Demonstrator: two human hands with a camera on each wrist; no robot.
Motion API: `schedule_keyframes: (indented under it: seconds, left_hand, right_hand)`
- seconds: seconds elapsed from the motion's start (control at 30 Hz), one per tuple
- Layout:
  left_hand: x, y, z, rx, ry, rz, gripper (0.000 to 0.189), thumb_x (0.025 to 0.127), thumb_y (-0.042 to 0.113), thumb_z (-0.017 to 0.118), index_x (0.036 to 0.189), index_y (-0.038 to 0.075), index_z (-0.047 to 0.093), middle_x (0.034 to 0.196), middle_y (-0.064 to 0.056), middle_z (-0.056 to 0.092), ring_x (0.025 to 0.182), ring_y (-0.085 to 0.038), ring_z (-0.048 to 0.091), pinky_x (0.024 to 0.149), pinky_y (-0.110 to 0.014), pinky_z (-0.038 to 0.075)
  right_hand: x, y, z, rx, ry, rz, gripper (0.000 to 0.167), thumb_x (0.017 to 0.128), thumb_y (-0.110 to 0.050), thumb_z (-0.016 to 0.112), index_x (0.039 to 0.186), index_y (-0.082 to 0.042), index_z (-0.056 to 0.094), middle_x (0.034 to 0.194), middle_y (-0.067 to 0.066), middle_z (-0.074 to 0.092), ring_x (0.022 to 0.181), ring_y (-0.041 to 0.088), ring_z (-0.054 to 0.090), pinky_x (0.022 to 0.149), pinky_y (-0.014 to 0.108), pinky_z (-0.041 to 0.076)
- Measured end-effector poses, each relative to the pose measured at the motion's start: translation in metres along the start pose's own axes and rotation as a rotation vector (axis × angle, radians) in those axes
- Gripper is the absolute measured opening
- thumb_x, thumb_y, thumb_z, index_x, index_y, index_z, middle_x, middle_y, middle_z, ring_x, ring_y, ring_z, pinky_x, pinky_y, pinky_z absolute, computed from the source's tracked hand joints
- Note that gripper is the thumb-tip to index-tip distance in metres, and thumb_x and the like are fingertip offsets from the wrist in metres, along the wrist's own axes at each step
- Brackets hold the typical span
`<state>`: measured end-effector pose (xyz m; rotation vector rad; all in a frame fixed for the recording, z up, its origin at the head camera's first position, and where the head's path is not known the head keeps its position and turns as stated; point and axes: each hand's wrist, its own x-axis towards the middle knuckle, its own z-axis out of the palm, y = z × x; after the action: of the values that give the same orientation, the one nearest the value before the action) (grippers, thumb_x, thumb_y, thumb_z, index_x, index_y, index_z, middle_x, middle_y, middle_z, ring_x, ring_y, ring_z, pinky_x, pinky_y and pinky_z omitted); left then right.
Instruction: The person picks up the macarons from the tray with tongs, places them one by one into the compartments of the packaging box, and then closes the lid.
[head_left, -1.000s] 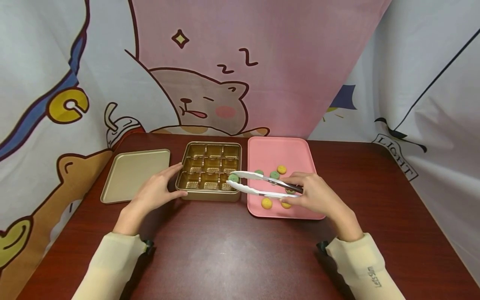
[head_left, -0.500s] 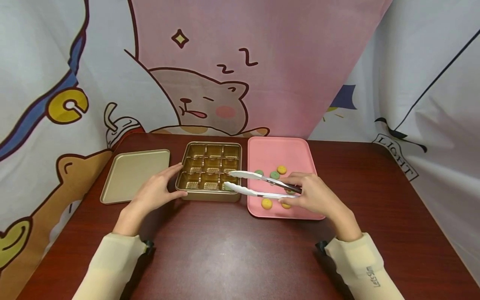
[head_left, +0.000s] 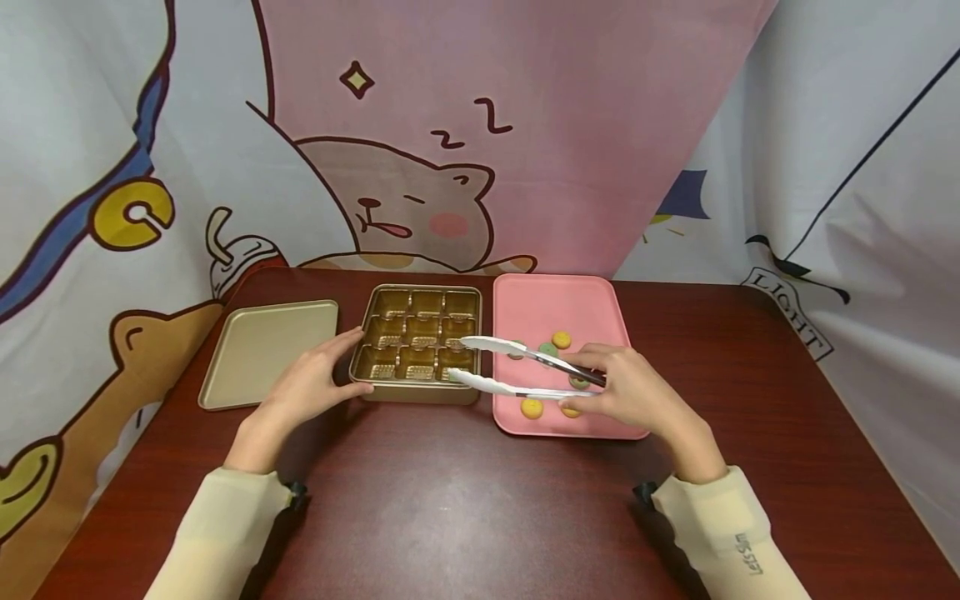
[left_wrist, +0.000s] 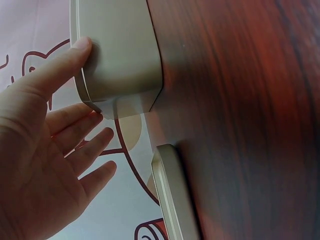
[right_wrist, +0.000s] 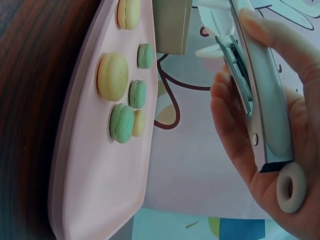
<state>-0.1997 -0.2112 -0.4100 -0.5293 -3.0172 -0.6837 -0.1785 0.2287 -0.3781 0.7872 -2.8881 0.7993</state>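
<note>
My right hand (head_left: 637, 385) grips a pair of tongs (head_left: 491, 384) with white tips, spread apart over the front right compartment of a gold tin (head_left: 423, 392) with a divided insert. A green macaron at the lower tip is almost wholly hidden there. On the pink tray (head_left: 555, 298), below the tongs, lie yellow macarons (right_wrist: 113, 77) and green macarons (right_wrist: 121, 122). My left hand (head_left: 311, 379) touches the tin's front left corner, thumb against the near wall and fingertips at the left side; its other fingers are loosely spread in the left wrist view.
Left of the tin lies a flat gold lid (head_left: 273, 342), partly behind my left hand. A printed cloth (head_left: 585, 150) hangs right behind the dark wooden table (head_left: 457, 500). The tray stands close to the tin's right side.
The green macaron between the tong tips went down into the front right compartment and out of plain sight. The tips now stand a little wider. My left hand has stayed put.
</note>
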Motion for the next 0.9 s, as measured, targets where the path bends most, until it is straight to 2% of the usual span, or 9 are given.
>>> schedule_keyframes:
  seconds: [0.33,0.53,0.73,0.9]
  left_hand:
    - [-0.002,-0.001,0.000,0.002,0.006,0.007,0.087,0.082,0.036,0.081,0.152,0.005,0.040,0.158,-0.017,0.039,0.142,-0.041,0.041,0.113,-0.058,0.036]
    - [-0.001,-0.001,0.001,0.004,0.020,0.018,0.087,0.081,0.036,0.082,0.151,0.004,0.041,0.157,-0.018,0.040,0.141,-0.042,0.042,0.113,-0.058,0.036]
    - [0.000,0.000,-0.001,0.008,0.015,0.017,0.088,0.081,0.036,0.081,0.152,0.004,0.040,0.158,-0.017,0.040,0.142,-0.041,0.041,0.113,-0.057,0.036]
    - [0.000,0.001,-0.001,0.007,0.018,0.025,0.088,0.081,0.036,0.081,0.151,0.003,0.040,0.157,-0.018,0.040,0.142,-0.042,0.041,0.113,-0.058,0.036]
  right_hand:
    - [-0.003,0.004,-0.003,-0.023,0.016,-0.024,0.063,0.070,-0.039,0.091,0.126,-0.018,0.071,0.084,-0.013,0.064,0.074,0.006,0.055,0.067,0.024,0.044]
    - [-0.006,0.005,-0.006,0.007,0.019,0.005,0.059,0.070,-0.036,0.091,0.123,-0.018,0.072,0.085,-0.014,0.066,0.076,0.004,0.058,0.070,0.026,0.048]
    - [-0.010,0.008,-0.011,-0.008,0.006,0.031,0.060,0.073,-0.041,0.089,0.124,-0.016,0.072,0.095,-0.003,0.071,0.080,0.010,0.058,0.073,0.029,0.050]
    - [-0.012,0.011,-0.016,-0.027,0.011,0.047,0.060,0.073,-0.038,0.089,0.125,-0.014,0.071,0.102,0.001,0.073,0.083,0.014,0.058,0.072,0.029,0.049]
